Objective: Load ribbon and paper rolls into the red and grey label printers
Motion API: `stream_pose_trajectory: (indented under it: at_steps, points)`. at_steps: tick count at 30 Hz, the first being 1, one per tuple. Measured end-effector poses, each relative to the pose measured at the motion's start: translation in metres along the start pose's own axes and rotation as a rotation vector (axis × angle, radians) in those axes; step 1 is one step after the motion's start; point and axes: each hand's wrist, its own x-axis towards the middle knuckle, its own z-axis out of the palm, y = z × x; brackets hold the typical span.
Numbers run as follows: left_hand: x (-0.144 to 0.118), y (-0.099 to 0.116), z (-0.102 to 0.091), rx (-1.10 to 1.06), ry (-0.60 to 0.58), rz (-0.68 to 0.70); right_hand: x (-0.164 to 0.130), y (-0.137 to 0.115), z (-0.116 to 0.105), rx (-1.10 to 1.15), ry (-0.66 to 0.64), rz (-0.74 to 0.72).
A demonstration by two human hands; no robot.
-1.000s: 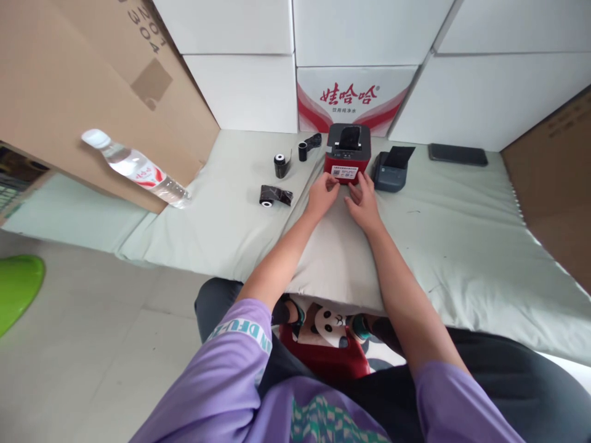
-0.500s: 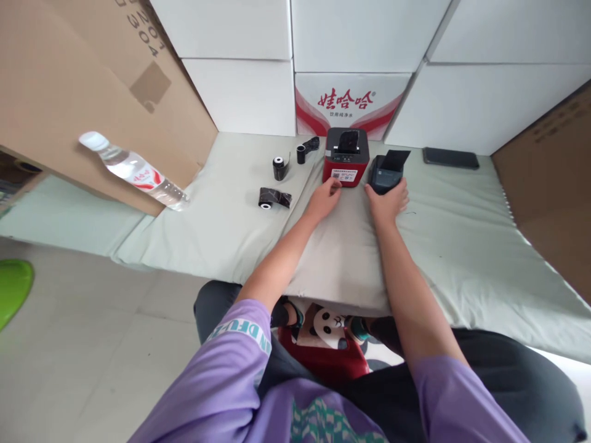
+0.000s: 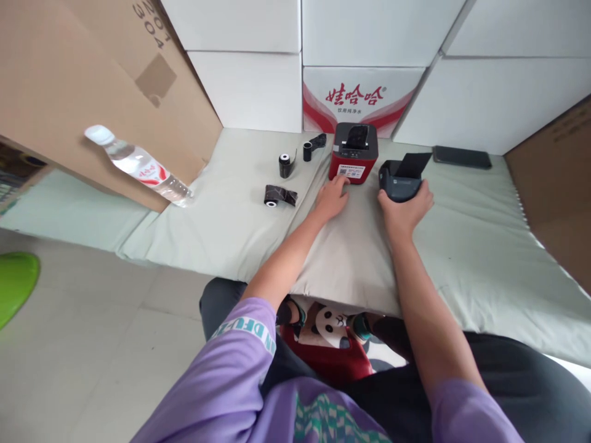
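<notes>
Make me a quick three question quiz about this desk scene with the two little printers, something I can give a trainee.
1. True or false: the right hand is closed around the red printer.
2. Which thing lies nearest the left hand? A) the water bottle B) the red printer C) the black phone
3. Fill in: the three black ribbon rolls lie to the ___ of the red printer.

Key
1. False: its grip is on the dark grey printer, whose lid stands open.
2. B: the fingertips rest at its front edge.
3. Left.
</notes>
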Motion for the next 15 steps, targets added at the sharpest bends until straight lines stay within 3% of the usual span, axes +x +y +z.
stream_pose_trajectory:
  at_steps: [4, 9, 12, 15]
  points:
    - [0.002, -0.004, -0.001, -0.149, 0.096, -0.021, -0.049, -0.011, -0.014, 0.041, -0.011, -0.047]
    - [-0.005, -0.001, -0.014, -0.22, 0.31, -0.043, -0.084, -0.032, -0.012, 0.061, -0.183, -0.091]
    - [-0.009, 0.013, -0.038, -0.123, 0.311, 0.044, -0.085, -0.036, -0.009, 0.029, -0.254, -0.084]
    - [-0.02, 0.021, -0.077, -0.042, 0.361, 0.049, -0.083, -0.036, -0.01, -0.033, -0.321, -0.075]
